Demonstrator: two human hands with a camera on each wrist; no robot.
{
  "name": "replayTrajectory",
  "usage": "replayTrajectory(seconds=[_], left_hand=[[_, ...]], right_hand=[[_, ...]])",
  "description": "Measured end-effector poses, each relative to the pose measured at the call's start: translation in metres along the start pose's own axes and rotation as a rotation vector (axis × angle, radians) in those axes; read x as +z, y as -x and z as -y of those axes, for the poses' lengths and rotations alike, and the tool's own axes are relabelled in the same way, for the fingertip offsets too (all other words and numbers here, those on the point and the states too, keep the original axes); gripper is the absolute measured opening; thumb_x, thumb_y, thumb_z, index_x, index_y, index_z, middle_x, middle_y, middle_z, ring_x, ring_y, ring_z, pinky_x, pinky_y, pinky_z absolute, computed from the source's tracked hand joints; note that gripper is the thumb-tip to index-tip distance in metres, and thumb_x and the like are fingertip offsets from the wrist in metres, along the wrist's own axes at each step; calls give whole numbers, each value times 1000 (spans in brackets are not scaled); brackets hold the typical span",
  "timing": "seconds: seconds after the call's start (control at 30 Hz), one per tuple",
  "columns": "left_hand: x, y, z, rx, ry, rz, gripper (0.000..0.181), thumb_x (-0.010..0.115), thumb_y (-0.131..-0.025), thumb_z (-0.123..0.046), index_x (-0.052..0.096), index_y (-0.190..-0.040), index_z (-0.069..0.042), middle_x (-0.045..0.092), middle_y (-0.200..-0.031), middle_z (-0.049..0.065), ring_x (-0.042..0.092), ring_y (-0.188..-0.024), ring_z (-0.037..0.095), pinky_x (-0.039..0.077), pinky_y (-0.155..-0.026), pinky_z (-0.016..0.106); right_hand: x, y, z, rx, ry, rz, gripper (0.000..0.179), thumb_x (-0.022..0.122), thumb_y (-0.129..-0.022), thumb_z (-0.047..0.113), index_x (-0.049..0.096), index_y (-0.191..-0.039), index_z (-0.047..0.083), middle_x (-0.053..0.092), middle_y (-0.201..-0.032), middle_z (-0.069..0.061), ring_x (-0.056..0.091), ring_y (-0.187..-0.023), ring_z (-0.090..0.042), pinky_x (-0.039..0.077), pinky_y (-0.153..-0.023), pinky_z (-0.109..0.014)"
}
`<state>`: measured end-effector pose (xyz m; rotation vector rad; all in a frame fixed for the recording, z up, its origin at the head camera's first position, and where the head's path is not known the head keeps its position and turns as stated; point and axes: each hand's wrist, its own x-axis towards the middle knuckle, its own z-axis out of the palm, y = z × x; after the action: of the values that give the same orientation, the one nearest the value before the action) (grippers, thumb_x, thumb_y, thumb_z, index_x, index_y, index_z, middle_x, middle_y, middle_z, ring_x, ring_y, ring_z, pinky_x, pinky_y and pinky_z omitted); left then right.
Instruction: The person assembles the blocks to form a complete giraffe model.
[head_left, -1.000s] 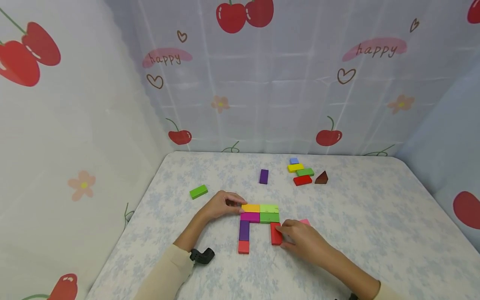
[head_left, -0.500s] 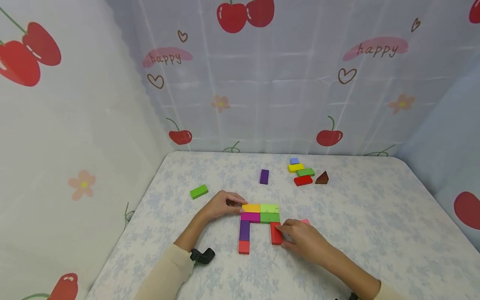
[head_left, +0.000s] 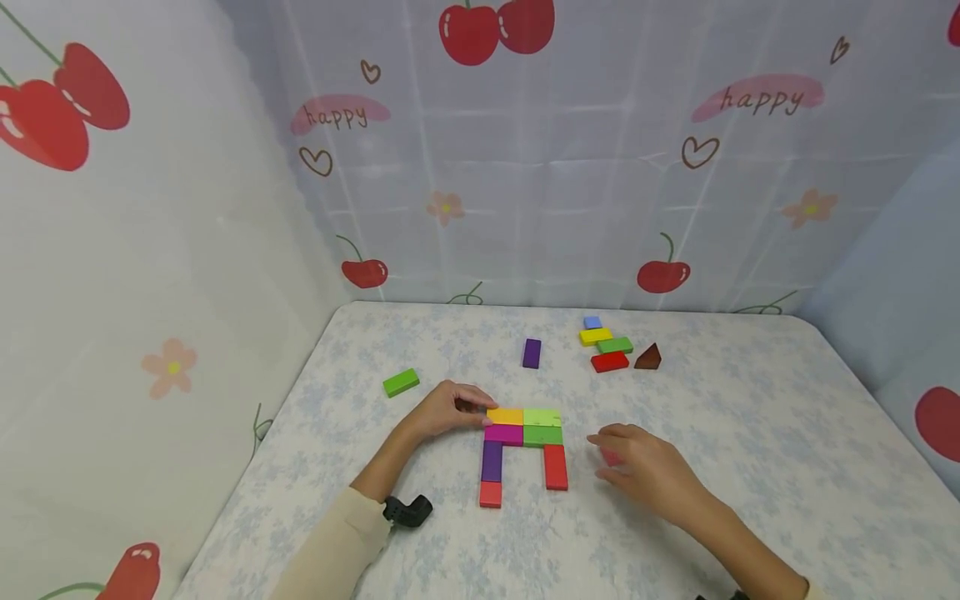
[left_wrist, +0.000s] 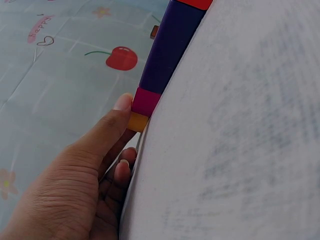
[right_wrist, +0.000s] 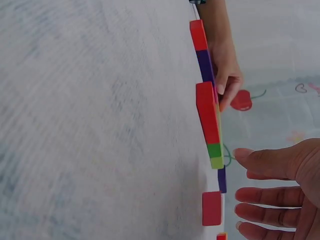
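Flat wooden blocks lie joined on the cloth: a yellow block (head_left: 506, 416) beside a light green block (head_left: 542, 417), with a magenta block (head_left: 504, 434) and a green block (head_left: 542, 436) below them. Down the left side run a purple block (head_left: 492, 461) and a short red block (head_left: 491, 494); a longer red block (head_left: 556, 467) stands under the green one. My left hand (head_left: 442, 410) pinches the yellow block's left end, its thumb near the magenta block (left_wrist: 145, 102). Right of the shape, my right hand (head_left: 654, 471) hovers with fingers extended, partly covering a pink block (head_left: 611, 457).
Farther back lie a purple block (head_left: 532, 353), a lime green block (head_left: 401, 382) and a cluster with a blue block (head_left: 592, 322), yellow block (head_left: 596, 337), green block (head_left: 615, 345) and red block (head_left: 610, 362). A brown triangular block (head_left: 648, 357) sits beside it.
My right hand has let go of the longer red block and moved right, to over the pink block. My left hand keeps its place at the yellow block.
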<state>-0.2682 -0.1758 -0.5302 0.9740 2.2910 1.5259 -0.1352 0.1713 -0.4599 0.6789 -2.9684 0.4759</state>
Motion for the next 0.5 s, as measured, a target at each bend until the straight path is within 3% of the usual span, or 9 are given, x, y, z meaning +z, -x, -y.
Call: replayTrajectory(seconds=[0.17, 0.3, 0.5], left_hand=[[0, 0, 0, 2, -16, -1, 27, 83, -86, -12, 80, -113, -14, 75, -111, -2, 64, -91, 15, 51, -73, 26], [0, 0, 0, -2, -9, 1, 28, 83, -86, -12, 80, -113, -13, 75, -111, 0, 64, -91, 15, 51, -73, 25], [1, 0, 2, 0, 7, 4, 29, 81, -86, -7, 78, -115, -6, 74, -114, 8, 64, -92, 15, 50, -74, 24]], right_hand=[[0, 4, -16, 15, -8, -21, 46, 90, -76, 17, 75, -118, 7, 71, -119, -10, 66, -111, -33, 57, -84, -48], [0, 4, -24, 40, -28, 15, 45, 90, -77, 14, 75, -119, 6, 72, -119, -11, 67, -109, -32, 56, -86, -50], [-1, 3, -28, 35, -67, 22, 42, 89, -75, 4, 76, -115, 6, 74, -111, -7, 69, -89, -21, 58, -78, -42]])
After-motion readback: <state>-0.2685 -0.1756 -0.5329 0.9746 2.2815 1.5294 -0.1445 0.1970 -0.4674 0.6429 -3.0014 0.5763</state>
